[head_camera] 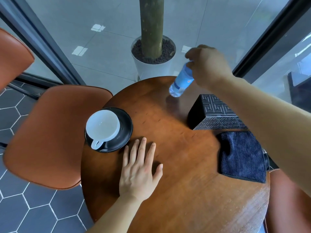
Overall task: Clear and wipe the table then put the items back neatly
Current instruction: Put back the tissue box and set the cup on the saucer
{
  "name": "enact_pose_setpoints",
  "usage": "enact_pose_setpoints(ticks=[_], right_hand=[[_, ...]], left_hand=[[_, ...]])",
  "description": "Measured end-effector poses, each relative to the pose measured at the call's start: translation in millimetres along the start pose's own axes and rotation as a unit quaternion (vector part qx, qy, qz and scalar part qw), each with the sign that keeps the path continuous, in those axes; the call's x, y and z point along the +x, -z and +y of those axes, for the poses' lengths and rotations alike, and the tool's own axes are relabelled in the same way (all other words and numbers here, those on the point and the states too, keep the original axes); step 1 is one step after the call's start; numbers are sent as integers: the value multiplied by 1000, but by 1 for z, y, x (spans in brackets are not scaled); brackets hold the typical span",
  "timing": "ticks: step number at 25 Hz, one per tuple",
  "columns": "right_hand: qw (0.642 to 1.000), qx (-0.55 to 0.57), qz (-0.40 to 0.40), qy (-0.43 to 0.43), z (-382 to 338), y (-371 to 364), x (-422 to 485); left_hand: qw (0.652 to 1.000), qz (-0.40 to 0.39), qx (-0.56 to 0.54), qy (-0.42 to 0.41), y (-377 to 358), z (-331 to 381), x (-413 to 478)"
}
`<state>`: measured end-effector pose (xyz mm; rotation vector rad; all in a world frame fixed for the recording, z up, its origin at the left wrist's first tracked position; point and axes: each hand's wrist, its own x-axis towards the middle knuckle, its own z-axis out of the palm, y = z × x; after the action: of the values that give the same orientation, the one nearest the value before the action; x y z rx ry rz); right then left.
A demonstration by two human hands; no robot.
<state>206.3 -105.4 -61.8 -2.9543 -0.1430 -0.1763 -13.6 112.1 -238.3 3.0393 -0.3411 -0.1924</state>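
Observation:
A round wooden table (176, 182) holds a white cup (102, 126) on a black saucer (124, 130) at its left edge. At the far edge a clear water bottle with a blue label (181, 81) is tilted, its base touching the table. My right hand (208, 64) grips the bottle's top. A black patterned box (215, 115) stands on the right side, and a folded dark blue cloth (242, 153) lies just in front of it. My left hand (139, 169) rests flat on the table, fingers spread, right of the saucer.
An orange chair (50, 137) stands left of the table, another (13, 56) further back left, and a third seat (289, 199) at the lower right. A white planter with a trunk (153, 64) stands behind the table by glass panels.

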Motion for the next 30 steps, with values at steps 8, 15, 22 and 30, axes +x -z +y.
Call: enact_pose_setpoints(ticks=[8,15,22,30], right_hand=[[997,-15,-54,59,-65,-23,15],[994,-11,-52,91,-77,-38,13],[994,67,-63,58,-71,-32,6],[998,12,-18,52,-23,-22,-48]], left_hand=[[1000,-2,-6,-1,1,0,0],[1000,-1,-6,-1,0,-1,0],[1000,6,-10,1,0,0,-1],[1000,22,7,0,-1,0,0]])
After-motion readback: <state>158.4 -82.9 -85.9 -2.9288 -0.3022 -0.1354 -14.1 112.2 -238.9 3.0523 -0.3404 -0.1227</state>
